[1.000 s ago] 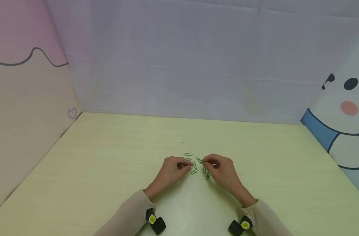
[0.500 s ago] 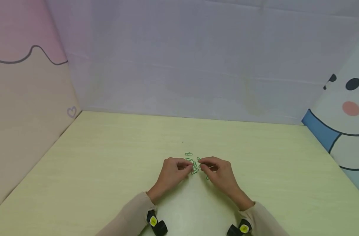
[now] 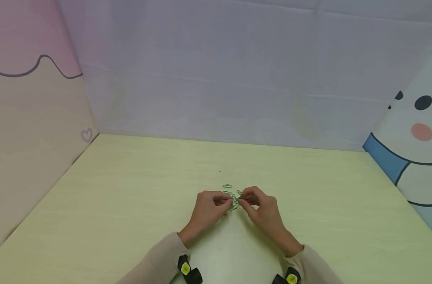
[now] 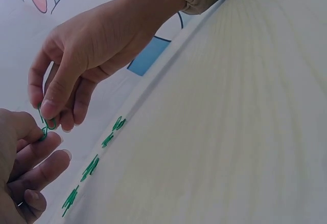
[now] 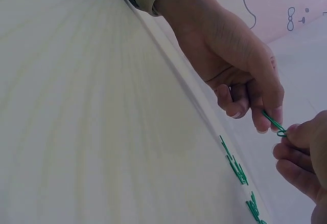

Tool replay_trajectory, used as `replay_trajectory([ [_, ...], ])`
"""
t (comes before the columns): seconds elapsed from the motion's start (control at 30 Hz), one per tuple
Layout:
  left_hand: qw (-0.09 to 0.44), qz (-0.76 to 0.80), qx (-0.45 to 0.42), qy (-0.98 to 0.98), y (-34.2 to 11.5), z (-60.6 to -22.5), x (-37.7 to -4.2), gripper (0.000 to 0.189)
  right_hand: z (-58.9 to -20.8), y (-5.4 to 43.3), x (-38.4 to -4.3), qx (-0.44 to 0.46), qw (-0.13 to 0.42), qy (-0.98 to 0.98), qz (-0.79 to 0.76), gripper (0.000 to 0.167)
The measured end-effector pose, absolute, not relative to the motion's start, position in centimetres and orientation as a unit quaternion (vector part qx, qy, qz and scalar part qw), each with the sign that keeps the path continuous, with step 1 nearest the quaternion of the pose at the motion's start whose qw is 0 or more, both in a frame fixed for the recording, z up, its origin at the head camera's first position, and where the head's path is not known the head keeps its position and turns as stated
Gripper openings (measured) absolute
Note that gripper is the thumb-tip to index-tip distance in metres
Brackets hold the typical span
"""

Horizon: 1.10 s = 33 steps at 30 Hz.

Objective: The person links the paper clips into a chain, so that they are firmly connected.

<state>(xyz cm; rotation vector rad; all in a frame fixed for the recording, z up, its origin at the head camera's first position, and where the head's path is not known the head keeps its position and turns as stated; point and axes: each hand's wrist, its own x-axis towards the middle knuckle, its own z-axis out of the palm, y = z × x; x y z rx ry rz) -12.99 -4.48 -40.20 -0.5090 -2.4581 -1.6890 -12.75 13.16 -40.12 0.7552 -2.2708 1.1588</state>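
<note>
Over the table's middle, my left hand (image 3: 209, 207) pinches a green paper clip (image 4: 44, 133) between thumb and index finger. Facing it from the right, my right hand (image 3: 265, 209) pinches another green paper clip (image 4: 50, 124) in its fingertips. Seen from both wrists, the two clips meet or overlap in the narrow space between the hands; whether they are linked I cannot tell. Both hands are raised above the tabletop. Several loose green paper clips (image 3: 227, 185) lie just beyond and beneath the fingers, some hidden by them.
The pale yellow table (image 3: 138, 177) stretches out on every side of the hands. A plain whitish cloth wall (image 3: 216, 79) closes off the back, with printed panels left and right. A small dark speck (image 3: 220, 171) marks the table beyond the clips.
My right hand has moved left until its fingertips almost reach the left ones. Clips visible beside it earlier are now covered by it. My left hand has barely shifted.
</note>
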Motion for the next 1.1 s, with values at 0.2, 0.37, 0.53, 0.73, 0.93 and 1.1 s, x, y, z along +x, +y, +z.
replay_trajectory([
  [0.2, 0.054, -0.568, -0.164, -0.805, -4.41, -40.36, -13.01, 0.01, -40.12, 13.05, -12.65, 0.277, 0.244, -0.826, 0.426, 0.022],
  [0.37, 0.044, -0.578, -0.16, -0.799, -4.35, -40.49, -12.98, 0.011, -40.09, 12.98, -12.64, 0.278, 0.246, -0.823, 0.43, 0.022],
  [0.53, 0.027, -0.596, -0.142, -0.79, -4.16, -40.15, -12.81, 0.01, -39.99, 12.9, -12.62, 0.28, 0.244, -0.822, 0.432, 0.021],
  [0.73, 0.01, -0.618, -0.121, -0.777, -3.98, -40.06, -12.91, 0.011, -40.01, 12.86, -12.54, 0.289, 0.222, -0.825, 0.431, 0.017],
  [0.93, 0.007, -0.649, -0.112, -0.753, -4.18, -39.99, -12.88, 0.011, -40.06, 12.81, -12.51, 0.298, 0.211, -0.831, 0.421, 0.018],
  [1.1, 0.012, -0.65, -0.107, -0.752, -4.15, -39.95, -12.92, 0.011, -40.18, 12.81, -12.52, 0.297, 0.206, -0.834, 0.416, 0.022],
])
